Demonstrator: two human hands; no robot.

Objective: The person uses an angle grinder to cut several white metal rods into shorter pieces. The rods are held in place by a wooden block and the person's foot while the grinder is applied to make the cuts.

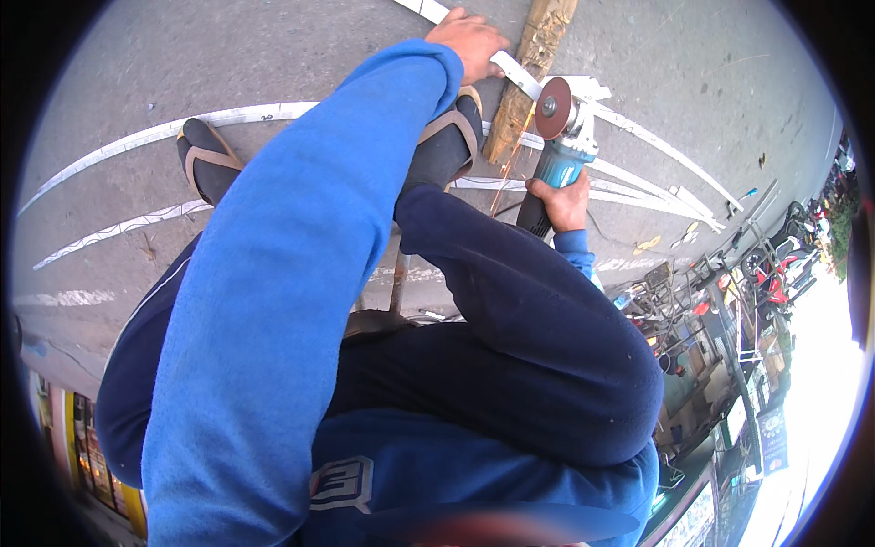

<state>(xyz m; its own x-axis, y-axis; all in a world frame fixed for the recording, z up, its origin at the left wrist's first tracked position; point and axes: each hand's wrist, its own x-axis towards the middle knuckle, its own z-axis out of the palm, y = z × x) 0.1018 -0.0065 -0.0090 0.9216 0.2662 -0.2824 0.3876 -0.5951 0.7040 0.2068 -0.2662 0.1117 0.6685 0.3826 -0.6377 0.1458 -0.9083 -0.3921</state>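
My right hand (pixel 567 201) is wrapped round the body of a teal and black angle grinder (pixel 558 166). Its reddish-brown disc (pixel 552 108) meets the end of a white strip (pixel 515 75), and thin orange sparks (pixel 510 162) streak down from there toward my foot. At the top my left hand (pixel 467 44) is closed over that same strip, pressing it near a rough wooden plank (pixel 544 41) that lies under it. The strip runs on past my left hand to the upper left. Whether the disc is cutting right through is too small to tell.
Several long white strips (pixel 652 150) lie across the grey pavement (pixel 301 55) on both sides of me. My feet in dark socks and sandals (pixel 453 137) stand close to the plank. Metal frames and clutter (pixel 674 319) fill the right side, with a red motorbike (pixel 775 284) beyond.
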